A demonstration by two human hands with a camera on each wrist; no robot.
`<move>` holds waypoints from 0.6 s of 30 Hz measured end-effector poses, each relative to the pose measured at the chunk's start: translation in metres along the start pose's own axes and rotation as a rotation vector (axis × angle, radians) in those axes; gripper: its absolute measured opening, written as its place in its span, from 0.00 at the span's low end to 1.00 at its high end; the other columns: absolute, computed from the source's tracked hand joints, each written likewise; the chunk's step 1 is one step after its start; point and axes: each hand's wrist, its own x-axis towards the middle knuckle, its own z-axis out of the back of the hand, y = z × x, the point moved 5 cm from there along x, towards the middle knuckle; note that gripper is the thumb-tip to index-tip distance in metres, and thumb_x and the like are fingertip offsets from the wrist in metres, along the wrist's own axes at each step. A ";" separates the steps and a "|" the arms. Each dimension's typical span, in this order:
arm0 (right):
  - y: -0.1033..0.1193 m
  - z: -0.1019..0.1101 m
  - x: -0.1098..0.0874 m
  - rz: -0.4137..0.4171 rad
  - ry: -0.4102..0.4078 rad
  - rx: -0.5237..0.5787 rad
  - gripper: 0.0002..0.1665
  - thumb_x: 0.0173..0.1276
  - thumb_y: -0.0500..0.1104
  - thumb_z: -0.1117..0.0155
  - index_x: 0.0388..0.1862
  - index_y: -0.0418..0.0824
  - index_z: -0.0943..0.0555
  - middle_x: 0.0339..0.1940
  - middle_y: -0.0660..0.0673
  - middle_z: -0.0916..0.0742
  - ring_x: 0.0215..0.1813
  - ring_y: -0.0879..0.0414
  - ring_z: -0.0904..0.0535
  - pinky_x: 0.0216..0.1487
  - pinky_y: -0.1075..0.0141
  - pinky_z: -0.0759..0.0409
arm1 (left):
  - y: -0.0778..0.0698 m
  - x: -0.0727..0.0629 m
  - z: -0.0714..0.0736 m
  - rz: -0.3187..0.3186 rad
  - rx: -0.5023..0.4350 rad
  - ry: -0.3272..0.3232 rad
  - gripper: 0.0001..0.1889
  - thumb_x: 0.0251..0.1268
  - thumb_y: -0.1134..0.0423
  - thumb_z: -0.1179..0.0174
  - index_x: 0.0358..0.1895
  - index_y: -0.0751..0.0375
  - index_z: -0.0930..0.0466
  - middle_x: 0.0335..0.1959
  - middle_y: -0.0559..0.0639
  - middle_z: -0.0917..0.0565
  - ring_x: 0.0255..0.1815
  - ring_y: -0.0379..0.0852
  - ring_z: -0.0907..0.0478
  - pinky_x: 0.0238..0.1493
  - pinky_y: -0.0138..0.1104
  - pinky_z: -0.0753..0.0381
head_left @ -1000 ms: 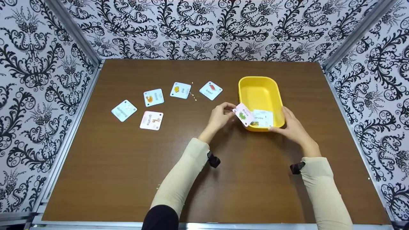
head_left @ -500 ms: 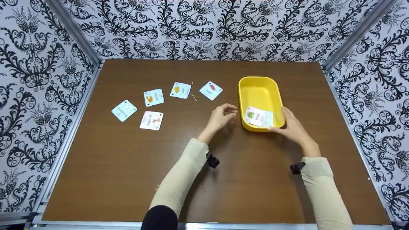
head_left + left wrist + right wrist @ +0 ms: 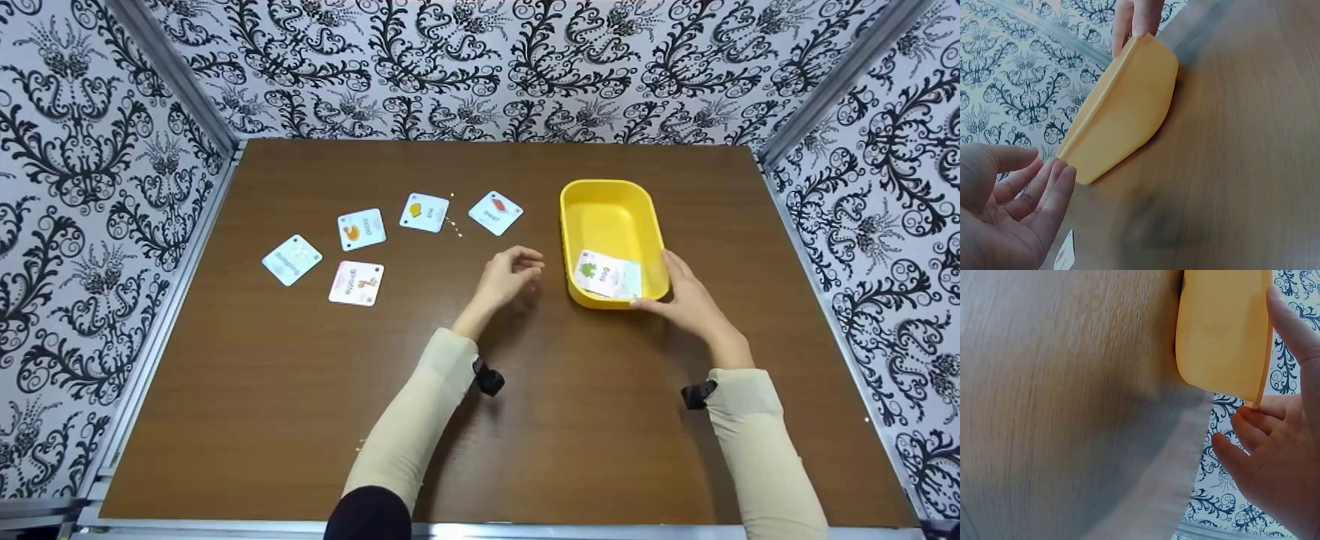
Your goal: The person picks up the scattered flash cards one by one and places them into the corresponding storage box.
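My right hand (image 3: 688, 300) holds the near right corner of a yellow plastic bin (image 3: 609, 214), its thumb at the front rim and its fingers along the right side. A white picture card with a green frog (image 3: 598, 271) lies in the near end of the bin, overlapping a pale blue card (image 3: 632, 279). Left of the bin, my left hand (image 3: 506, 281) hovers over the table with loosely bent fingers and nothing in them. In the left wrist view, those fingers (image 3: 1053, 191) overlap the bin's end, thumb apart from them.
On the brown table (image 3: 300, 405), a giraffe card (image 3: 356, 283) lies at the left. Behind it, pale blue food cards spread in a row from a dumpling card (image 3: 292, 260) to a beef card (image 3: 496, 213). Small white crumbs dot the table. A patterned wall (image 3: 465, 75) stands behind.
The frog card has left my left hand and now lies in the bin. My left hand has drawn back to the left. The right hand and the bin have stayed put.
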 end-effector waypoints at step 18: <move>-0.002 -0.001 0.000 -0.004 -0.010 0.010 0.70 0.58 0.65 0.28 0.83 0.42 0.60 0.83 0.35 0.50 0.81 0.34 0.51 0.77 0.34 0.49 | 0.020 -0.007 0.033 0.020 -0.009 -0.073 0.12 0.67 0.73 0.40 0.52 0.72 0.19 0.49 0.66 0.14 0.49 0.57 0.14 0.50 0.40 0.13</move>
